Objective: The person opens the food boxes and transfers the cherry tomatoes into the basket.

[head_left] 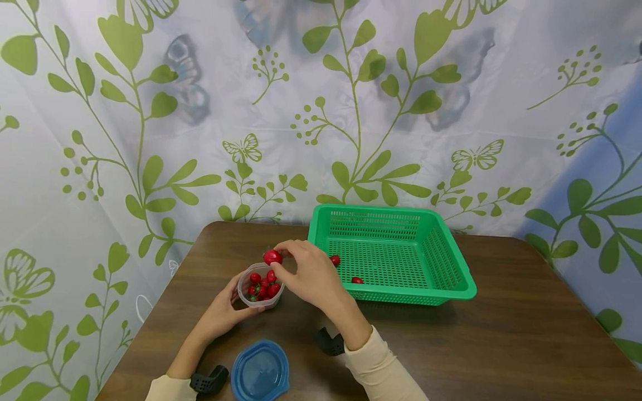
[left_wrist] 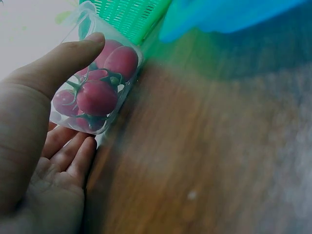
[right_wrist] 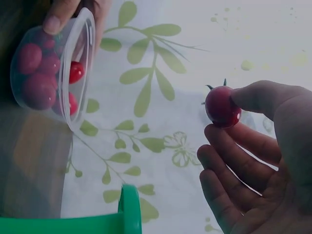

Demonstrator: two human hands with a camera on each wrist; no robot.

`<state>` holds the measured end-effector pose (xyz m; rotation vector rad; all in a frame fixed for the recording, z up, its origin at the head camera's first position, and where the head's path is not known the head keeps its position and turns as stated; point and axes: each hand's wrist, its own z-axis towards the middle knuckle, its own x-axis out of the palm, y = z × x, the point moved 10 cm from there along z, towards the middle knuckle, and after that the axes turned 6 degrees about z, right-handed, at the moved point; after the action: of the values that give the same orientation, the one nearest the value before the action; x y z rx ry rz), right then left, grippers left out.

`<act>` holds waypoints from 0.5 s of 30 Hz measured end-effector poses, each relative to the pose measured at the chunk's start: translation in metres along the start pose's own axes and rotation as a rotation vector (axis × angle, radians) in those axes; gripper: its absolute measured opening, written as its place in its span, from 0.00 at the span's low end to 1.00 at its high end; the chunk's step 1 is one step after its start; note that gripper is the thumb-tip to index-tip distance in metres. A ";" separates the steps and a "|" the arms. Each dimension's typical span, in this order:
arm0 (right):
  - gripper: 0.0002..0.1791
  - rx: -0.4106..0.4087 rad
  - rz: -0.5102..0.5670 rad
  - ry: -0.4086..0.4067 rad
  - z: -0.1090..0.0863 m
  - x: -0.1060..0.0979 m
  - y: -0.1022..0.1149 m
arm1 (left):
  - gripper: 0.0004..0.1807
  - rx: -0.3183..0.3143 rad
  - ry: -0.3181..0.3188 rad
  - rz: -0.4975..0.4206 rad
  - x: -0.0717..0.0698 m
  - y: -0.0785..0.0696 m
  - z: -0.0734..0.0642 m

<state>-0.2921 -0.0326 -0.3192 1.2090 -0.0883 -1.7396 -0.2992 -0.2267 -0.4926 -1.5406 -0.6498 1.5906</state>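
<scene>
Counter point(head_left: 521, 328) spans the lower frame. Basket point(head_left: 373, 209) stands right of centre. Right hand point(head_left: 312, 273), mid-frame, pinches one tomato point(head_left: 273, 257) above the tub point(head_left: 271, 302). Left hand point(head_left: 225, 313), left of centre, grasps the tub. Lid point(head_left: 262, 372) lies bottom, left of centre. Other tomatoes point(head_left: 273, 289): several in tub, two in basket.

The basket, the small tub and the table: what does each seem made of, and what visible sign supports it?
Green basket: probably moulded plastic, slightly glossy; one even colour, regular openings.
Clear tub: likely thin plastic, smooth; red tomatoes show through its wall.
Table: wood or wood-look laminate, faint sheen; brown grain shows, but which is unclear.
</scene>
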 end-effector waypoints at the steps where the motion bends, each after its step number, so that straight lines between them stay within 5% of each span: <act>1: 0.10 0.003 -0.001 -0.007 0.000 -0.001 -0.001 | 0.51 -0.002 -0.003 0.003 0.000 0.001 -0.001; 15: 0.05 0.043 -0.014 0.015 0.003 -0.001 -0.019 | 0.52 0.009 -0.007 0.044 0.002 -0.003 0.003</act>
<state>-0.3069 -0.0230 -0.3275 1.2565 -0.1088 -1.7479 -0.3018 -0.2226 -0.4914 -1.5530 -0.6152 1.6304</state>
